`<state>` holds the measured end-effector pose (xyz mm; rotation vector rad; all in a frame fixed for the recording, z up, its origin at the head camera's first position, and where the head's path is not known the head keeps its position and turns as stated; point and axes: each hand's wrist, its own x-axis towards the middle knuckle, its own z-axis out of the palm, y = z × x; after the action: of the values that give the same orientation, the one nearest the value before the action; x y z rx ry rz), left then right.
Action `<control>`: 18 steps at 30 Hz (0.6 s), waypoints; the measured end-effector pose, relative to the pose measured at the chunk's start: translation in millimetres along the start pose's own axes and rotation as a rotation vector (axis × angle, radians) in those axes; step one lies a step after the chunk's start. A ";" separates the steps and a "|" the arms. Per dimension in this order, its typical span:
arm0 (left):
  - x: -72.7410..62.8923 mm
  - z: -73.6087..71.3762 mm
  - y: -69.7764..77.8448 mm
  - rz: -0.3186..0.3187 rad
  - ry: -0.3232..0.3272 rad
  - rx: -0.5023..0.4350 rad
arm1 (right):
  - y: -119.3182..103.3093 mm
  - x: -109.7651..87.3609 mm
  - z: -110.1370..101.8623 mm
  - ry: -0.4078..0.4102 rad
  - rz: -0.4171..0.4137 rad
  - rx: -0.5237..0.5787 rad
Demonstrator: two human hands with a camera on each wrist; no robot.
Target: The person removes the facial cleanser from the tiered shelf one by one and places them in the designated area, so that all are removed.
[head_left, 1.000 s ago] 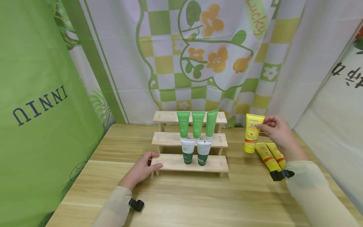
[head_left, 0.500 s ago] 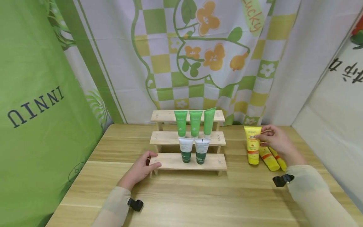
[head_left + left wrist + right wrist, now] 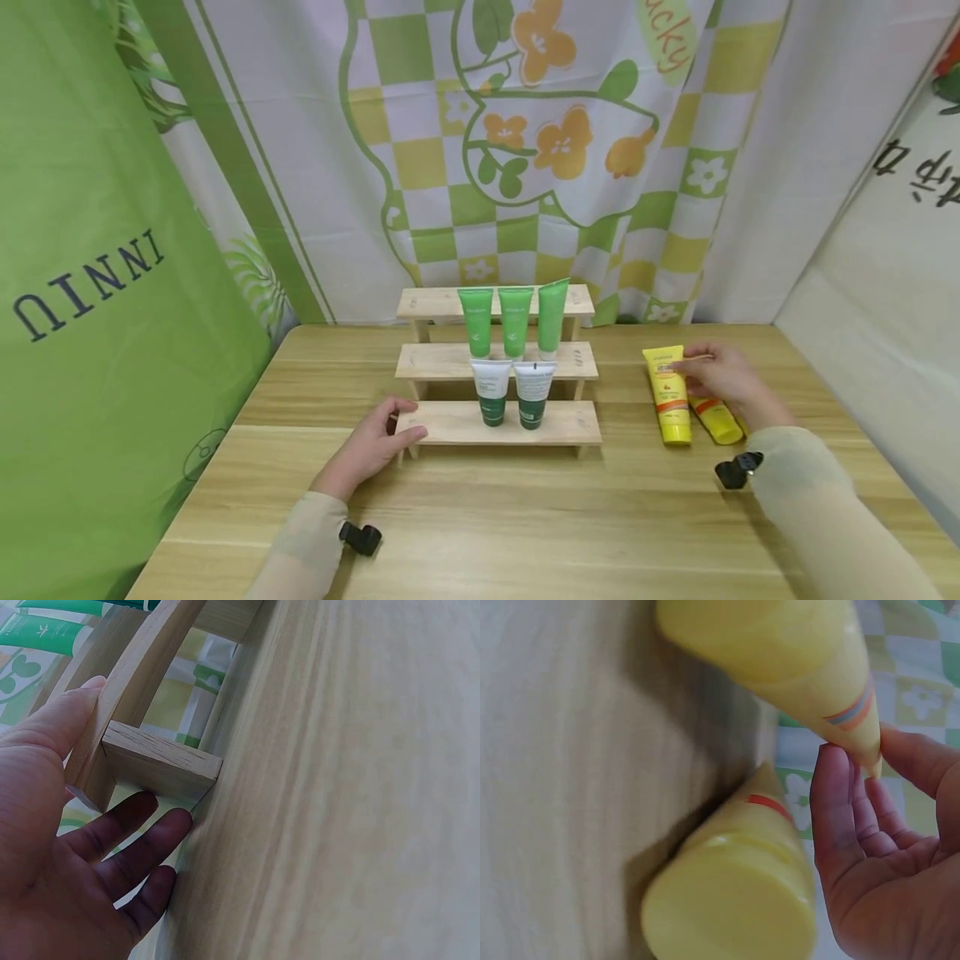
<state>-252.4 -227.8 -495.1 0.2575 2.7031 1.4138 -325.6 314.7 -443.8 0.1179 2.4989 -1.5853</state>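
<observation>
the left hand is at the left end of the rack, which stands on the tabletop. its thumb and one finger grip the end of the low shelf. its other fingers are a bit apart, by the leg.

the yellow tube is between the rack and the right edge of the tabletop. the right hand pinches its thin flat end, with the thumb on one side and a finger on the other. the cap end sticks out past the fingers and points toward the near edge. i cannot tell if it touches the tabletop. a second yellow tube lies just to the right.

one second ago the pinched tube was up higher; now it is lower and leans more. the left hand has stayed at the same end.

two white tubes with green caps stand on the low shelf. farther back, three green tubes stand on the middle shelf. a cloth with flowers hangs behind the far edge.
</observation>
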 end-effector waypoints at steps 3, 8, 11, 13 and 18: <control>0.1 0.4 0.3 0.003 0.002 0.002 | 1.5 2.8 4.3 0.006 0.014 -0.050; -0.1 0.1 1.8 0.003 0.006 0.008 | -1.9 5.6 7.9 0.003 0.051 -0.152; -0.2 0.0 3.0 0.001 0.009 0.009 | -6.2 7.0 9.3 0.007 0.074 -0.214; -0.3 0.0 3.4 0.002 0.009 0.009 | -7.3 8.9 9.7 0.015 0.083 -0.242; -0.9 -0.6 4.3 0.000 0.010 0.011 | -7.6 11.6 9.6 0.004 0.097 -0.242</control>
<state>-251.1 -226.1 -491.2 0.2526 2.7190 1.4049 -337.2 302.4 -443.3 0.2049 2.6203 -1.2371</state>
